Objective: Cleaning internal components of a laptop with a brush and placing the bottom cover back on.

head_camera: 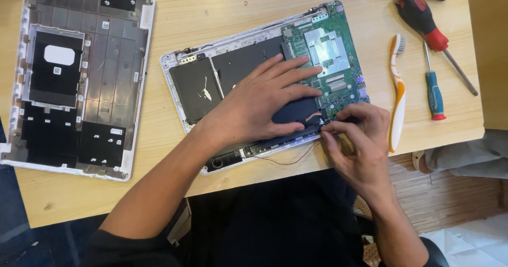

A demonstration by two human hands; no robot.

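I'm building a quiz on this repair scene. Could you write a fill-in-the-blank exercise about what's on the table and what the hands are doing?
1. The left hand rests flat on the opened ____.
2. The right hand pinches at the wires beside the ____ circuit board.
3. The toothbrush lies between the circuit board and the ____-handled screwdriver.
4. The removed bottom cover lies to the ____ of the opened machine.

Missing words: laptop; green; blue; left

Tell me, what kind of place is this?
Probably a repair bench for electronics: an opened laptop lies on a wooden table, its back cover set aside, with screwdrivers close by.
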